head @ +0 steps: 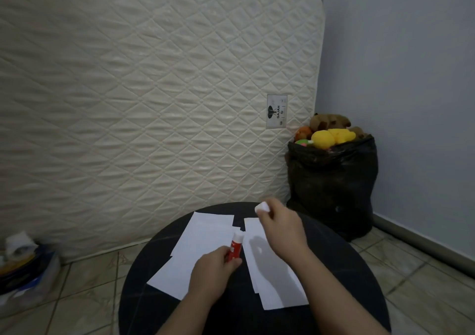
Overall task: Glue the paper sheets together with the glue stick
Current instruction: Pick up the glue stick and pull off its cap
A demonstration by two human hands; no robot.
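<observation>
Several white paper sheets lie on a round dark table point(334, 257): a left group point(195, 242) and a right group point(272, 278). My left hand point(213, 267) grips a red glue stick point(235, 247) upright over the left sheets, its white tip uncovered. My right hand point(280, 224) hovers above the right sheets near the table's far edge and pinches the white cap point(262, 207) of the glue stick.
A quilted mattress point(154, 90) leans against the wall behind the table. A black bag point(331, 185) stuffed with soft toys stands at the right by the blue wall. A pile of clutter point(23, 270) sits on the tiled floor at the left.
</observation>
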